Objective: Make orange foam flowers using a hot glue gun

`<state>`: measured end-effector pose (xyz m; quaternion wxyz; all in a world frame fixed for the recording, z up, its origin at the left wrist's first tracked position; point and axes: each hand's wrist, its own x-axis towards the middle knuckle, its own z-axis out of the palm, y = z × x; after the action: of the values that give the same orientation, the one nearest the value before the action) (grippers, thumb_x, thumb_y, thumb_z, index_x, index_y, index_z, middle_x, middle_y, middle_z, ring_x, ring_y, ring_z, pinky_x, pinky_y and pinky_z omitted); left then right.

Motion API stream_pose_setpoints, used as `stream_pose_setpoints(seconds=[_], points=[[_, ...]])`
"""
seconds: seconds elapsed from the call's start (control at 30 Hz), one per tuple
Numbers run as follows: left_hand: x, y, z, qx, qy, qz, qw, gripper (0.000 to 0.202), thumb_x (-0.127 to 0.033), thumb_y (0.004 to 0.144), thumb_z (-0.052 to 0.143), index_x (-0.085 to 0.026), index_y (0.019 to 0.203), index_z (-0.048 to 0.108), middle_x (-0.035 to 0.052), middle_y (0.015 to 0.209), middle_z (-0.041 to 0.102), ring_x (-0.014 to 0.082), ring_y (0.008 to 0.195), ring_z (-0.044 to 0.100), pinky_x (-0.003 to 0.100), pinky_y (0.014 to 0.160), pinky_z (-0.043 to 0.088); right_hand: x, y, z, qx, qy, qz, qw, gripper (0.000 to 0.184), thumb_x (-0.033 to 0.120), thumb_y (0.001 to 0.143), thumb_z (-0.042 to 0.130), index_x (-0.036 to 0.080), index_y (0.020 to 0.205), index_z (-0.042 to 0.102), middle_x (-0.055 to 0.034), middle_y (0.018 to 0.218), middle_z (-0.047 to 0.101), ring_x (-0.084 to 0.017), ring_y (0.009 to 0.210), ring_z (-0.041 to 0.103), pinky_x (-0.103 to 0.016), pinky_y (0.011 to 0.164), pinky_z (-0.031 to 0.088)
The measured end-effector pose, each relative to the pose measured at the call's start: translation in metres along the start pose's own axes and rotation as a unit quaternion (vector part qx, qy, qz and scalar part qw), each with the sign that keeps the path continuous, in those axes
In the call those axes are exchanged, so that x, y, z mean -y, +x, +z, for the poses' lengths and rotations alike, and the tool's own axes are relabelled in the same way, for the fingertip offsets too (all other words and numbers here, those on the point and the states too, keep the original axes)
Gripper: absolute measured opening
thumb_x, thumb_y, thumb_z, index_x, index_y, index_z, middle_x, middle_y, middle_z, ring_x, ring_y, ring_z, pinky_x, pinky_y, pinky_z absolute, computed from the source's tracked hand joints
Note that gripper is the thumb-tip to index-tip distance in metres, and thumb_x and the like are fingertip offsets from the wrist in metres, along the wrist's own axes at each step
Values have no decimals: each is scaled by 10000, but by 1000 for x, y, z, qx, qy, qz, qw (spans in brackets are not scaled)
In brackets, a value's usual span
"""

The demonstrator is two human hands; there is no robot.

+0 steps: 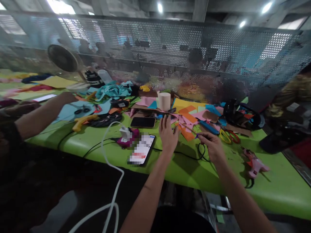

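Observation:
My left hand [169, 136] reaches over the green table [182, 174] with its fingers stretched out and apart, close to the heap of paper scraps. It holds nothing that I can see. To its right, my right hand [212, 145] is pinched on a small purple piece [197, 136], too small to tell its kind. Orange paper [186, 133] lies between the two hands. A cream-coloured paper roll [164, 101] stands upright beyond my left hand. Yellow-handled scissors [225, 136] and a blue-handled tool [208, 127] rest near my right hand.
A pink glue gun [257, 165] lies at the right. A lit phone [142, 150], a dark phone [143, 122] and a magenta power adapter [127, 137] with cables are left of my hands. Another person's arm [41, 118] reaches in at left. A perforated metal panel [155, 42] stands behind.

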<state>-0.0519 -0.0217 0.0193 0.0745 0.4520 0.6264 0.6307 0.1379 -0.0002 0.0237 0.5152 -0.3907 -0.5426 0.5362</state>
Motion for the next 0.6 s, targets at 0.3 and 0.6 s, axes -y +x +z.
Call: stream_pose_setpoints(seconds=[0.3,0.6], points=[[-63,-68,24,172,-508,-290,793,257,-292,852,665,-189,1084,704,95,1214,709,237,1253,597,382,1141,382,14,-30,15,30,-218,-237,946,82,301,808,707,221,800,727,-26,796,693,-179,733,612,-325,707,504],[-72,-83,14,116,-607,-363,698,227,-114,786,686,-150,1008,715,109,1078,755,235,1130,683,378,1095,441,47,-52,14,-10,-260,-293,920,247,374,948,568,242,1106,705,-85,1064,662,-222,976,619,-366,825,527]])
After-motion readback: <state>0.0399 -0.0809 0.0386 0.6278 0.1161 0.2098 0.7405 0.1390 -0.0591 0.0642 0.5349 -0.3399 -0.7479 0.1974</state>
